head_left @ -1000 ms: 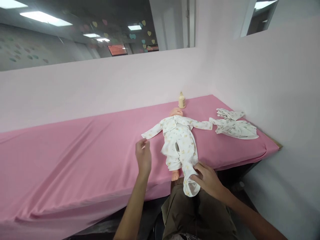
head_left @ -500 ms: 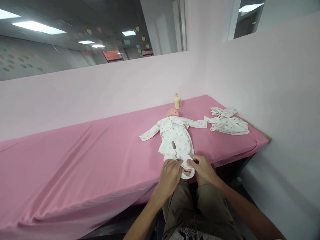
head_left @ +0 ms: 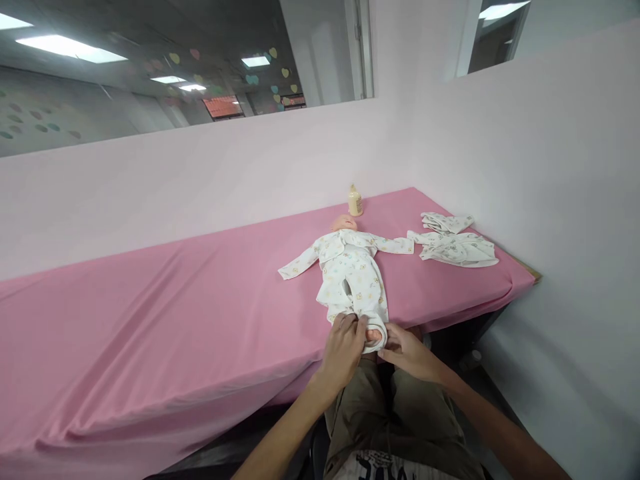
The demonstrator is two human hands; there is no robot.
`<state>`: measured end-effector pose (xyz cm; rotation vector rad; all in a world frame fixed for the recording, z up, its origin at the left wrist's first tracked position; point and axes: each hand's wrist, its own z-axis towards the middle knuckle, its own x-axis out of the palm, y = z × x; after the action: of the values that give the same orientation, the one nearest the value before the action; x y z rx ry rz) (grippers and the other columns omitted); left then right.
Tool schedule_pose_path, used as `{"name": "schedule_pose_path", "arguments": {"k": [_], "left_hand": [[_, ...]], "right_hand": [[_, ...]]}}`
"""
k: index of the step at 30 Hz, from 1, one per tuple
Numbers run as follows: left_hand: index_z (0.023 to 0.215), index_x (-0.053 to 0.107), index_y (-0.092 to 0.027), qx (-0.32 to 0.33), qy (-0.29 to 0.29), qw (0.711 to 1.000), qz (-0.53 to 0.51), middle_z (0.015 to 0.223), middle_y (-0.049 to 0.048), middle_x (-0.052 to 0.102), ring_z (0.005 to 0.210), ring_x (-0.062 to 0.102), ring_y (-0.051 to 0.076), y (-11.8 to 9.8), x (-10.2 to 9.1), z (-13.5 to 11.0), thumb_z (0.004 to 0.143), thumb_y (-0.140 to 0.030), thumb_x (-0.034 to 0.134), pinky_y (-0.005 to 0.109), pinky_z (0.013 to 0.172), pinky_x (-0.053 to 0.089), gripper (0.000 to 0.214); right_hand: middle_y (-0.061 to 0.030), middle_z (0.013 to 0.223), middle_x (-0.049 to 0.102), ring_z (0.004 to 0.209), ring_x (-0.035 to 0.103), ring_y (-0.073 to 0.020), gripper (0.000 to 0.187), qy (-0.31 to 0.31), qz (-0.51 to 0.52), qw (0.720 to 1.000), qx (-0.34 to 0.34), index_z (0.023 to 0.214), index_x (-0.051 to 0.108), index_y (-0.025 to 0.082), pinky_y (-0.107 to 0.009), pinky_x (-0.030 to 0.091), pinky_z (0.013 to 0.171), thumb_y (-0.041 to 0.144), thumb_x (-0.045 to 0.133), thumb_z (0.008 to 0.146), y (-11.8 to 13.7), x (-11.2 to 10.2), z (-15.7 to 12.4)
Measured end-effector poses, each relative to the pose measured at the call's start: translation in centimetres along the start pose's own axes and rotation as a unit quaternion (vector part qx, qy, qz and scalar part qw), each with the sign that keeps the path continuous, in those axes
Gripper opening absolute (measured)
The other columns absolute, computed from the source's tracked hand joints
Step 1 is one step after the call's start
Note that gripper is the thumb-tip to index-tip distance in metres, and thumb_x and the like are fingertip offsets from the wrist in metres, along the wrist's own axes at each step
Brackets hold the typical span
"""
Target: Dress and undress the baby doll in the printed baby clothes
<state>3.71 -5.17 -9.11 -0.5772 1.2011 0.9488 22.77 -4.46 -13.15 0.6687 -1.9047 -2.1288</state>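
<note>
I have the doll lying dressed on the pink table, and both my left hand and right hand pinch the trouser cuff closed around its bare foot, leg not yet fully covered

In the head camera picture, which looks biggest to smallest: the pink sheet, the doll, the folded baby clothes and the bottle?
1. Pink sheet, by far the largest.
2. Doll in its printed suit.
3. Folded baby clothes, smaller than the doll.
4. Bottle, the smallest, though it stands farthest from the camera, which shrinks it somewhat.
</note>
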Motion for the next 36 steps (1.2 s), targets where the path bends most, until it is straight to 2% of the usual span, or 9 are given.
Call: {"name": "schedule_pose_path", "arguments": {"k": [2, 5, 11, 14, 20, 25, 29, 33, 36], "left_hand": [[0.126, 0.045, -0.015, -0.005, -0.013, 1.000, -0.005, 0.099, 0.0124, 0.063, 0.099, 0.058, 0.026, -0.1, 0.2, 0.1, 0.083, -0.006, 0.044, 0.044, 0.091, 0.044, 0.044], [0.129, 0.043, -0.016, -0.017, -0.050, 0.998, -0.036, 0.104, 0.0113, 0.064, 0.102, 0.059, 0.025, -0.2, 0.4, 0.3, 0.085, -0.008, 0.043, 0.044, 0.096, 0.042, 0.044], [0.129, 0.043, -0.017, -0.053, -0.147, 0.985, -0.075, 0.113, 0.0105, 0.064, 0.110, 0.057, 0.023, -0.1, 0.5, 0.9, 0.089, -0.013, 0.048, 0.045, 0.105, 0.035, 0.041], [0.128, 0.045, -0.019, -0.063, -0.127, 0.988, -0.066, 0.110, 0.0091, 0.065, 0.112, 0.055, 0.025, 0.0, 0.2, 1.2, 0.089, -0.011, 0.048, 0.048, 0.106, 0.032, 0.040], [0.106, 0.057, -0.020, -0.098, -0.062, 0.992, -0.047, 0.102, 0.0063, 0.062, 0.100, 0.051, 0.025, 0.8, -1.3, 1.8, 0.085, -0.012, 0.050, 0.044, 0.091, 0.038, 0.023], [0.087, 0.060, -0.019, -0.118, -0.012, 0.991, -0.061, 0.098, 0.0064, 0.060, 0.095, 0.048, 0.024, 1.8, -1.9, 2.1, 0.090, -0.018, 0.048, 0.040, 0.083, 0.036, 0.012], [0.091, 0.064, -0.020, -0.124, -0.007, 0.981, -0.146, 0.099, 0.0061, 0.061, 0.097, 0.049, 0.023, 2.9, -2.6, 1.8, 0.089, -0.024, 0.051, 0.038, 0.086, 0.037, 0.013], [0.091, 0.065, -0.020, -0.221, -0.067, 0.922, -0.311, 0.097, 0.0045, 0.063, 0.093, 0.053, 0.021, 6.6, -3.2, 1.9, 0.087, -0.032, 0.053, 0.035, 0.084, 0.041, 0.017], [0.091, 0.064, -0.017, -0.389, -0.133, 0.786, -0.461, 0.093, 0.0044, 0.065, 0.085, 0.057, 0.019, 10.8, -2.0, 3.5, 0.084, -0.033, 0.057, 0.031, 0.078, 0.043, 0.018]], "right_hand": [[-0.0077, 0.112, 0.067, 0.101, 0.065, -0.0227, 0.046, 0.007, 0.084, 0.996, 0.012, 0.122, 0.051, 0.023, -0.039, 0.052, 0.088, 0.027, 0.066, 0.078, 0.0, 0.2, 0.3], [-0.0077, 0.113, 0.066, 0.107, 0.064, -0.0224, 0.043, -0.041, 0.126, 0.991, 0.019, 0.116, 0.051, 0.023, -0.041, 0.048, 0.096, 0.026, 0.067, 0.077, -0.1, 0.4, 1.0], [-0.0079, 0.112, 0.064, 0.100, 0.063, -0.0205, 0.038, -0.086, 0.101, 0.991, -0.007, 0.114, 0.049, 0.022, -0.037, 0.051, 0.087, 0.032, 0.063, 0.081, 0.2, -0.1, 2.4], [-0.0063, 0.101, 0.065, 0.092, 0.061, -0.0201, 0.021, -0.110, -0.073, 0.991, -0.034, 0.105, 0.054, 0.021, -0.037, 0.049, 0.083, 0.023, 0.053, 0.084, 0.3, -1.2, 3.1], [-0.0063, 0.088, 0.063, 0.087, 0.055, -0.0207, 0.017, -0.112, -0.342, 0.921, -0.150, 0.083, 0.059, 0.019, -0.036, 0.043, 0.081, 0.010, 0.045, 0.085, 0.6, -3.4, 4.9], [-0.0046, 0.083, 0.065, 0.085, 0.055, -0.0206, 0.014, -0.097, -0.357, 0.916, -0.155, 0.079, 0.059, 0.020, -0.036, 0.041, 0.081, 0.009, 0.051, 0.082, 0.6, -3.9, 5.8], [-0.0036, 0.088, 0.067, 0.089, 0.058, -0.0201, 0.009, -0.051, -0.272, 0.953, -0.120, 0.083, 0.062, 0.021, -0.035, 0.043, 0.084, 0.017, 0.054, 0.083, 0.7, -5.1, 5.6], [-0.0042, 0.098, 0.067, 0.092, 0.061, -0.0191, 0.018, -0.087, -0.178, 0.979, -0.055, 0.093, 0.063, 0.020, -0.032, 0.046, 0.082, 0.027, 0.047, 0.087, 1.7, -7.2, 6.5], [-0.0053, 0.099, 0.068, 0.091, 0.061, -0.0202, 0.026, -0.143, -0.171, 0.974, -0.041, 0.098, 0.064, 0.020, -0.032, 0.047, 0.080, 0.036, 0.045, 0.090, 2.9, -8.1, 9.1]]}}
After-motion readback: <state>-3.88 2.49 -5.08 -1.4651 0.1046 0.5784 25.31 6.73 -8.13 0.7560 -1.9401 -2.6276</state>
